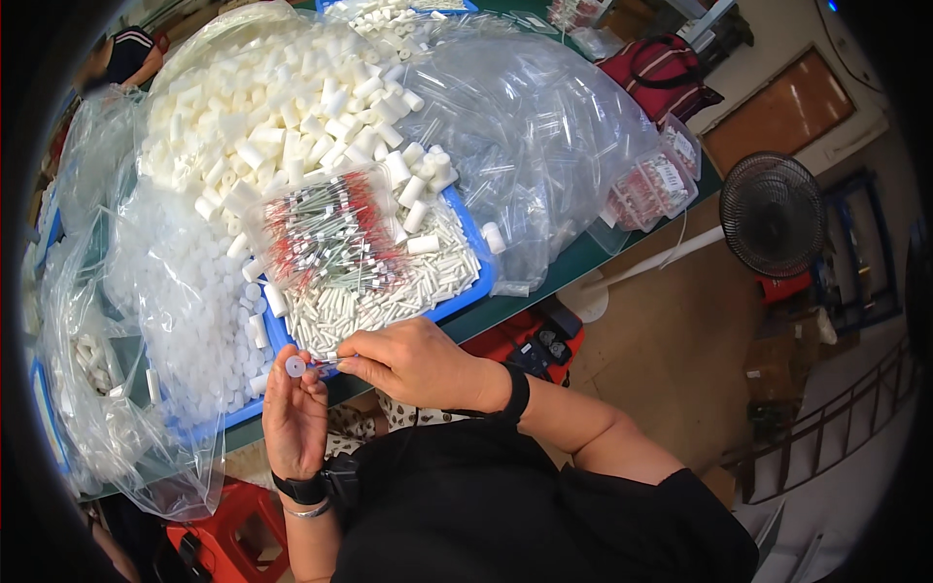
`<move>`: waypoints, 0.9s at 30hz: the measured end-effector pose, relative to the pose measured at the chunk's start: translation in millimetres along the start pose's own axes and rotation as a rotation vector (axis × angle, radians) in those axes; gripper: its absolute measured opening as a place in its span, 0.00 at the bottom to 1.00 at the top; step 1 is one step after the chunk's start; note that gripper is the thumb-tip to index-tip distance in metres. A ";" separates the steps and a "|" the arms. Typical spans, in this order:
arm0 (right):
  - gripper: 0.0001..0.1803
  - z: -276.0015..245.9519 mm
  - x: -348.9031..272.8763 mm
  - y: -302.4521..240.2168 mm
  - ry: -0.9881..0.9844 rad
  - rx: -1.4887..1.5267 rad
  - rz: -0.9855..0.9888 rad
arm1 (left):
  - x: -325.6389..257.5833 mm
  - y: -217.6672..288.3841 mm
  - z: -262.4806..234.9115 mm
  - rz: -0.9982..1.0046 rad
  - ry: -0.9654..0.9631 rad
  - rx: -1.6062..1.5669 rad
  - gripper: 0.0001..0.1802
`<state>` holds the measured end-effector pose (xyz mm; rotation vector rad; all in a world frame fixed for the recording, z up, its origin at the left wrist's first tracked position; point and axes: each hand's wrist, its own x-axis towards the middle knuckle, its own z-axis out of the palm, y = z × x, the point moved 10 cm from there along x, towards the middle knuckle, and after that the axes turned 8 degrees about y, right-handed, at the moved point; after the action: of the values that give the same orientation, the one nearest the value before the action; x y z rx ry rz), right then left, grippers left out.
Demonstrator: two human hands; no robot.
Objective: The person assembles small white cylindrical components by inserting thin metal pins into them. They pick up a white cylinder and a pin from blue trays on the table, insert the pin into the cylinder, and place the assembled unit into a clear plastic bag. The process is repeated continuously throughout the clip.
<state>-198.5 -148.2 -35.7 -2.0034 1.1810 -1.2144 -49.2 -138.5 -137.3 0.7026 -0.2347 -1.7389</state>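
Note:
Between the thumb and fingers of my left hand [295, 423] is a small white round cap [295, 366] with a hole in its middle. Just right of it, my right hand [423, 364] is closed in a pinch on a small thin pale piece [328, 362], too small to name surely. Both hands meet over the near edge of a blue tray [473, 228]. Many short white tubes [364, 316] lie in that tray. On top of them rests a clear container [255, 228] full of red-ended parts with pale wires [330, 228].
Thick white cylinders [282, 117] heap up behind the tray. Clear bags hold translucent caps [199, 301] on the left and clear tubes [535, 126] on the right. Clear boxes [651, 189] stand at the table's right edge. A fan [773, 214] and a red stool [228, 530] are nearby.

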 end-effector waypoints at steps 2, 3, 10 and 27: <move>0.08 1.0 -0.1 0.6 -0.002 -0.003 0.000 | 1.0 1.5 -3.8 0.007 0.012 -0.003 0.18; 0.08 1.3 -0.1 0.1 0.007 -0.005 -0.017 | 1.5 1.8 -5.5 0.010 0.017 -0.004 0.18; 0.09 2.9 0.0 3.6 -0.015 0.000 0.023 | 1.6 -0.2 -8.6 -0.002 0.032 -0.008 0.18; 0.05 3.5 3.3 0.1 -0.026 -0.155 0.015 | -0.9 -6.3 -4.0 -0.093 0.058 -0.007 0.20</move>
<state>-194.8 -151.1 -35.9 -2.1114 1.3102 -1.1162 -52.0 -135.0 -143.4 0.7682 -0.1575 -1.8035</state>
